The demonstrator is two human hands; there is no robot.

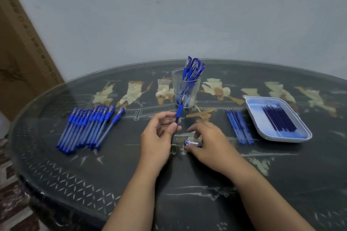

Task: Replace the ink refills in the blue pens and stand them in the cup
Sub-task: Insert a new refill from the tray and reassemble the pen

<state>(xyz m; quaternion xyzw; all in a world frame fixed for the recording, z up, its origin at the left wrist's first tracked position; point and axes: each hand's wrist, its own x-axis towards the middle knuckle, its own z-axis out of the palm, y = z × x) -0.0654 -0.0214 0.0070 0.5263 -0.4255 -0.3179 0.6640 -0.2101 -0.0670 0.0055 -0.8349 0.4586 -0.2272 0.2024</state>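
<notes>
Two hands are busy: your left hand (pixel 159 133) pinches the pen (pixel 178 116) tip-up near the cup (pixel 185 88), and your right hand (pixel 204 136) pinches the cap (pixel 192 143) on the table (go slow). Push the cap on straight until it stops.

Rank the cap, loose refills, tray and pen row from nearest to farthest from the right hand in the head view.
From the right hand:
1. Cap, at its fingertips.
2. Loose refills, just right.
3. Tray, farther right.
4. Pen row, far left.

Uncapped blue pen (pixel 179 113), tip-up before cup (pixel 185 88)
</notes>
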